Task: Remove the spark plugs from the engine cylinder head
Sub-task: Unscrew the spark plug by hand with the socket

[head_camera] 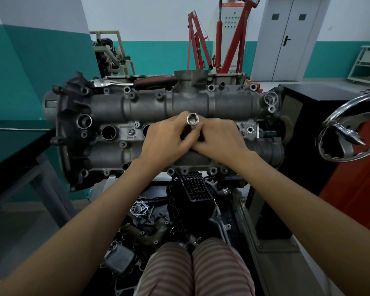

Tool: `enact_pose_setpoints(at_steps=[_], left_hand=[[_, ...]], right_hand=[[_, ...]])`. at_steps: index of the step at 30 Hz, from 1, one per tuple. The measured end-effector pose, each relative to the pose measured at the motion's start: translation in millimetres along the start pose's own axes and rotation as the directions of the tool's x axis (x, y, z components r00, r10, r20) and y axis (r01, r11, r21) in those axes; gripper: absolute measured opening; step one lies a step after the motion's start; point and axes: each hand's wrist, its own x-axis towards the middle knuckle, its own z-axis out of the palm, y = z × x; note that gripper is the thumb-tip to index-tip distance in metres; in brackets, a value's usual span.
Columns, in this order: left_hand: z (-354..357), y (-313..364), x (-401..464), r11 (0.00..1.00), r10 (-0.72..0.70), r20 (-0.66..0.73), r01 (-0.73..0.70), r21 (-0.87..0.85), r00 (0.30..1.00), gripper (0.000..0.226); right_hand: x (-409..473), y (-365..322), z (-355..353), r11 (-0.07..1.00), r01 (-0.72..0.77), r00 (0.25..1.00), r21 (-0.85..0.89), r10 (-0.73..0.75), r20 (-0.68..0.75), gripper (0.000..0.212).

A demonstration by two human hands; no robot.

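Over the middle of the engine cylinder head [137, 107], both hands met around a silver spark plug socket [193, 120]. That socket stood upright with its open hexagonal mouth facing the camera, its lower part hidden between the fingers. The left hand [169, 138] was curled around the tool from one side, and the right hand [219, 137] was folded against it from the other, so that both were grasping the socket; the two hands touched each other below it. No spark plug itself could be seen.

Left of the hands on the cylinder head, one round plug well [109, 132] gaped dark, and whether anything sat at its bottom could not be told. A second well [146, 129] just beside the left hand was half covered by it. The wells under the hands were hidden.

Along the far edge of the cylinder head lay a ratchet wrench [137, 82] with a chrome head and a red and black handle. Below the near edge of the cylinder head, a low tray-like space held loose dark engine parts [158, 212], among them a black grid-shaped plastic piece [195, 190]. Right of the cylinder head stood a chrome hand wheel [348, 129] on the stand.
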Motion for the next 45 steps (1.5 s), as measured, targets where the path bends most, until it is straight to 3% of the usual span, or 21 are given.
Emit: enact_pose_setpoints(at_steps=[4,14,21,24,26,34,41,45], left_hand=[[-2.6,0.7,1.4,1.0,-0.019,-0.023,0.019,-0.001,1.0,0.045],[-2.6,1.3,-0.1,0.998,-0.035,0.029,0.036,-0.044,0.999,0.021],[0.0,-0.8,-1.4,0.998,-0.048,-0.037,0.047,-0.045,0.998,0.028],[-1.9,1.1,0.1,0.998,-0.044,-0.012,0.043,-0.04,0.999,0.038],[-2.7,2.4,0.1,0.999,-0.036,0.009,0.036,-0.033,0.999,0.034],[-1.5,2.1,-0.5,1.0,-0.019,-0.002,0.019,-0.009,1.0,0.027],[0.8,-1.9,-0.6,1.0,-0.026,-0.054,0.025,-0.016,0.998,0.04],[0.2,0.0,-0.5,1.0,-0.016,-0.057,0.016,0.006,0.998,0.041]], right_hand=[[0.2,1.5,2.8,1.0,0.0,1.0,-0.027,0.0,0.015,0.042],[-0.9,-0.1,0.2,0.998,0.038,0.999,0.049,-0.038,-0.004,0.031],[0.0,0.7,0.5,1.0,0.004,1.0,-0.021,-0.004,0.024,0.052],[-0.2,2.2,0.5,1.0,0.02,0.999,-0.022,-0.02,0.027,0.04],[-0.6,1.6,-0.3,0.999,0.033,0.999,-0.011,-0.032,0.031,0.034],[-0.1,0.7,1.6,0.999,0.035,0.999,0.027,-0.035,-0.001,0.039],[-0.2,1.1,1.6,0.999,0.02,1.0,-0.029,-0.02,0.017,0.048],[-0.3,1.5,0.5,1.0,0.011,1.0,-0.013,-0.011,0.025,0.036]])
